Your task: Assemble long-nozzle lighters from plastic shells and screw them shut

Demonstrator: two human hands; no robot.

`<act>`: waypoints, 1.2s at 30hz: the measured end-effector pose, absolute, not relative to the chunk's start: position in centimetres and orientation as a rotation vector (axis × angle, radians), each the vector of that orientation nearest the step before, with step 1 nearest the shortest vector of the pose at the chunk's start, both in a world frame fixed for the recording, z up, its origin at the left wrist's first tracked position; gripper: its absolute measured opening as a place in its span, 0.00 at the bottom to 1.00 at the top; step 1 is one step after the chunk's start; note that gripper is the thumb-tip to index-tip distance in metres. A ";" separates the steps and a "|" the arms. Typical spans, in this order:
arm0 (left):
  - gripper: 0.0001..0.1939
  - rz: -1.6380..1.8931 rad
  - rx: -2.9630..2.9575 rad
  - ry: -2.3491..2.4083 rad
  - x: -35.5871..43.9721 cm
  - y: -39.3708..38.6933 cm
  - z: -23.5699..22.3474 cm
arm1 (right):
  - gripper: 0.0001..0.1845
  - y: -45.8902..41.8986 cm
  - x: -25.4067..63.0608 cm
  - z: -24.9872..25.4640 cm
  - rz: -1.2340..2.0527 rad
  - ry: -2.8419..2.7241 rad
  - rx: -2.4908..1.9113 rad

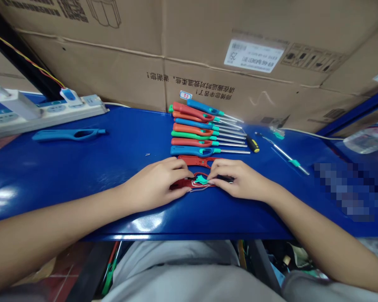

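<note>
An opened red lighter casing [180, 183] lies near the front of the blue table, with thin wires and a green trigger [201, 180] in it. My left hand [159, 180] is closed around the casing's left part, thumb at the lower edge and fingertips over the top. My right hand [236, 178] pinches at the right end of the green trigger; its fingertips hide part of the casing and a dark piece. Just behind both hands lies a separate red casing half [193, 161]. What sits under my fingers is partly hidden.
Several long-neck lighters [193, 142] lie in a row behind the hands, beside a yellow-black screwdriver [252, 143]. A metal tube with a green piece [286, 157] lies right, a blue casing half [69, 134] left. A power strip [50, 112] and large cardboard box [119, 63] border the table.
</note>
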State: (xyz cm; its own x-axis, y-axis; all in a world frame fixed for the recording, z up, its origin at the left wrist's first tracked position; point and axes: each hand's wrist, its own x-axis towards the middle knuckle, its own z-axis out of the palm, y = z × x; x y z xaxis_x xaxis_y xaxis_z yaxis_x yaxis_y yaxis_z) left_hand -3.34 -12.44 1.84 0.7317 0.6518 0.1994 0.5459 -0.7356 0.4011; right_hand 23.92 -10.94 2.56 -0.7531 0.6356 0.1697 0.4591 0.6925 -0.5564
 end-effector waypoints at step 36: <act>0.10 0.518 2.397 0.984 -2.8 -12.8 1.9 | 0.10 -11.3 23.4 1.9 0.357 -2.720 -0.712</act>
